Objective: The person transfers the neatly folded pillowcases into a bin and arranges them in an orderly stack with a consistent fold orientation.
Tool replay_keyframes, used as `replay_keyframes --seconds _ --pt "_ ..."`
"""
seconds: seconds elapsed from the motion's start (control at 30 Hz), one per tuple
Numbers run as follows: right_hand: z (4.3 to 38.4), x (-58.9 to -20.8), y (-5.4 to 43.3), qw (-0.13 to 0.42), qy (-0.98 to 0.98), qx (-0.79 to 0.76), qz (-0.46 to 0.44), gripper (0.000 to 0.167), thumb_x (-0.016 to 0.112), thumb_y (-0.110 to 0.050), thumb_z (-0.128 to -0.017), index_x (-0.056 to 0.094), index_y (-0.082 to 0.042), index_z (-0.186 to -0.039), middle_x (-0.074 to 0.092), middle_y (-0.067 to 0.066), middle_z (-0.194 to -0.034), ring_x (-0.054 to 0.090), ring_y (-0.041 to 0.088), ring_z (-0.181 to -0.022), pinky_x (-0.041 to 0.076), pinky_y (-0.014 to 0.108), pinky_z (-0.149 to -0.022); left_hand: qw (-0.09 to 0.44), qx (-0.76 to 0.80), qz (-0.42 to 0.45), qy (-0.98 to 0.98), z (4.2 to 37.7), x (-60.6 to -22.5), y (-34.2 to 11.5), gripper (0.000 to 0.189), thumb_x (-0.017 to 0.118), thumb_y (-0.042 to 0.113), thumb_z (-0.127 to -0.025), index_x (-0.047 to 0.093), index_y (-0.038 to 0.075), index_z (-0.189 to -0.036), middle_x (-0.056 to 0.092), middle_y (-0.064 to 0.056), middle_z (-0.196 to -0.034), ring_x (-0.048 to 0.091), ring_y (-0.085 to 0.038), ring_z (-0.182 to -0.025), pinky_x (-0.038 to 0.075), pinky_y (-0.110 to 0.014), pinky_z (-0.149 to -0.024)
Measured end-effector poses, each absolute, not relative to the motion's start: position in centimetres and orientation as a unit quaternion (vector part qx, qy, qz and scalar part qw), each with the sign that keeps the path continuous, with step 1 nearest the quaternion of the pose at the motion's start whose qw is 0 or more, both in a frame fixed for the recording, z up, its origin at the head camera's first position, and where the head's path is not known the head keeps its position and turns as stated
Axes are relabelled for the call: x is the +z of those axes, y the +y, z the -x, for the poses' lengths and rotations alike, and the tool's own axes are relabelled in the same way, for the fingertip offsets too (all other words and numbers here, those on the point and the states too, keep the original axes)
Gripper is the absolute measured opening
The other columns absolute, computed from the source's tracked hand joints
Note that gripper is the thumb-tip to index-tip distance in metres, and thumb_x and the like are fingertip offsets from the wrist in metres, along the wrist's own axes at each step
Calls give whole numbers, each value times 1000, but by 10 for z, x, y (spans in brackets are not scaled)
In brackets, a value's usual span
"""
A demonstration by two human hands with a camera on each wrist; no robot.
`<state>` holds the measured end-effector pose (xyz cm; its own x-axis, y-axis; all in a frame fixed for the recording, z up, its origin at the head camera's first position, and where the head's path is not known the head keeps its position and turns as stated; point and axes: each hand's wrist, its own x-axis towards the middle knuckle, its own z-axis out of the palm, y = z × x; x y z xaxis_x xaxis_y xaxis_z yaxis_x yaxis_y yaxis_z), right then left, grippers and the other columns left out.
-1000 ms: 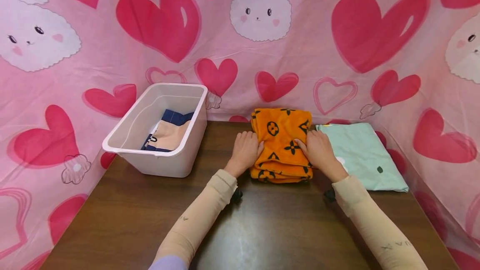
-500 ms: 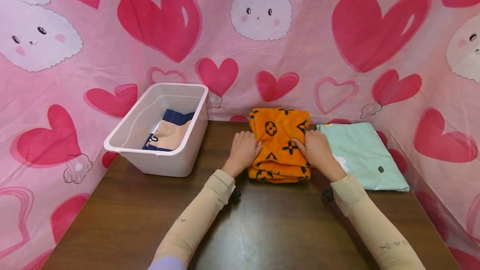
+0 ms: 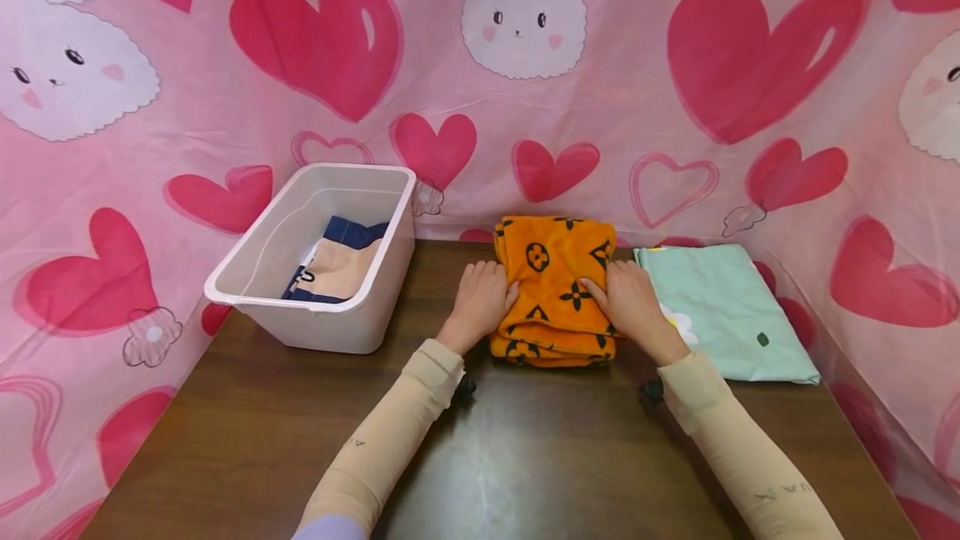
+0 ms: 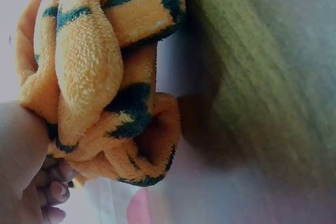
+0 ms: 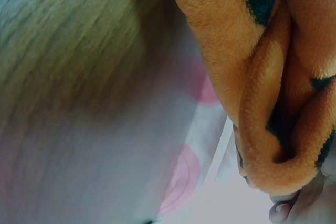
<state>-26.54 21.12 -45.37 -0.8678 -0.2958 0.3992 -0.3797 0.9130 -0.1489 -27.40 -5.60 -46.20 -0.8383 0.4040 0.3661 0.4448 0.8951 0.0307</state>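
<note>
Gradually, the left hand [image 3: 480, 300] and the right hand [image 3: 634, 305] are easing the folded orange cloth [image 3: 555, 302] leftward at centre frame, away from the green cloth [image 3: 738, 311] at right — fingers curled round its sides, thumbs on top — so its folds are seemingly staying together.

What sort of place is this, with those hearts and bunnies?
Probably a makeshift indoor booth, though any room beyond is hidden: a pink printed sheet hangs behind and beside a brown table bearing a folded orange blanket.
</note>
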Motion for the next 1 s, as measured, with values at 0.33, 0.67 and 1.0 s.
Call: replay_keyframes --seconds 0.33,0.67,1.0 --pt "266 -454 209 185 -959 117 -180 44 65 -35 -99 53 1 -75 44 9 -62 45 32 -65 37 42 -68 182 -59 225 -955 274 -459 -60 39 52 37 -105 65 2 -94 63 -10 -87 59 -30 -85 43 -39 -78" --pt "264 -449 206 173 -963 122 -169 45 64 -37 -99 56 1 -79 47 10 -63 47 34 -68 37 42 -68 199 -55 222 -953 273 -454 -61 38 54 37 -104 65 3 -91 62 -10 -85 58 -29 -81 43 -39 -75" --pt "266 -450 201 167 -964 135 -159 46 63 -40 -99 57 3 -84 50 11 -66 50 37 -74 40 46 -71 191 -49 216 -956 273 -451 -65 38 53 38 -104 64 4 -91 62 -9 -84 58 -28 -81 42 -37 -74"
